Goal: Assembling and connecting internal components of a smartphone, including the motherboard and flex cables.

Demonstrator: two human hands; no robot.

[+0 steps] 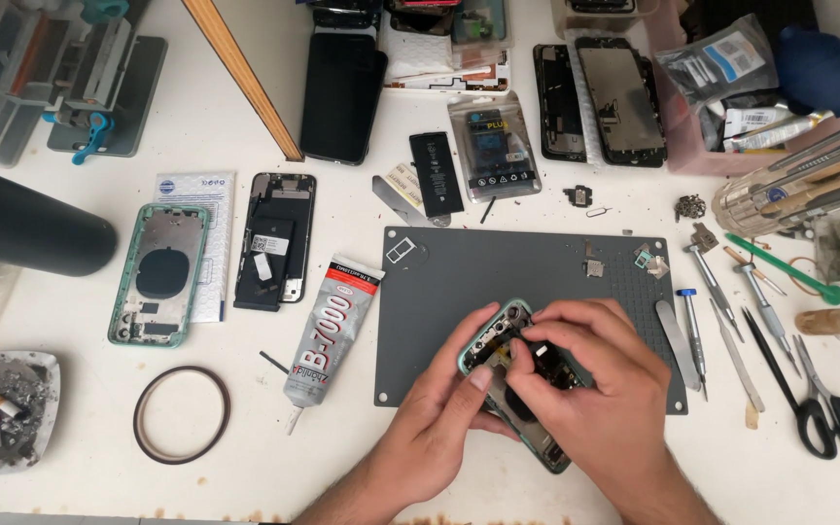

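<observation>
Both hands meet over a green-framed phone housing that lies on the grey mat near the front edge of the worktop. The left hand grips the housing from its side, thumb pressed on the inner parts near the top corner. The right hand is closed in a pinch over the open interior, fingertips on a small dark component; what exactly it pinches is hidden.

As far as can be judged, the work is mid-way: the housing is open, with no screen fitted. A second green housing lies stripped toward the left edge, with a tube of adhesive between it and the mat. Screwdrivers and scissors lie unused toward the right edge.
</observation>
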